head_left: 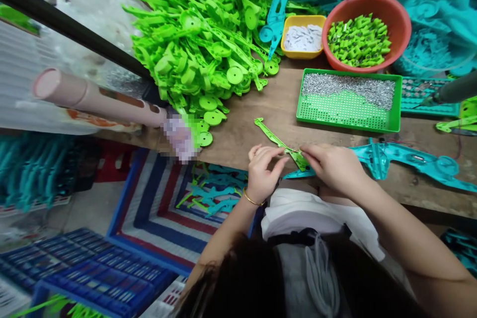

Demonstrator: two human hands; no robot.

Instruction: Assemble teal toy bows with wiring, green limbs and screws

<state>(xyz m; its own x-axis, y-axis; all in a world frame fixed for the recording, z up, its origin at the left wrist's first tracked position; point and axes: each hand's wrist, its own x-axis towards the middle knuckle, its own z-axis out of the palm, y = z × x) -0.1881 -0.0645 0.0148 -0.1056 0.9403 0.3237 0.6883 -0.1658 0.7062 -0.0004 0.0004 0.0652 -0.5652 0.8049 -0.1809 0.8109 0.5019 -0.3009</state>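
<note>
Between my two hands lies a long light-green plastic piece point(274, 136), slanting from the bench down to the front edge. My left hand point(264, 171), with a thin gold bangle at the wrist, curls its thumb and fingertips at the left side of this piece. From the right, my right hand point(335, 166) pinches close above its lower end; whatever is between those fingertips is too small to make out. A teal plastic part point(417, 159) extends along the bench edge beyond my right hand. Some teal plastic also shows under the green piece.
Heaped green parts point(208, 35) cover the back left. A green tray point(348, 121) of small metal pieces stands ahead, behind it a yellow tub point(286, 52) and a red bowl point(402, 35) with small green parts. A dark tool point(458, 89) reaches in from the right. Blue crates point(108, 268) sit below left.
</note>
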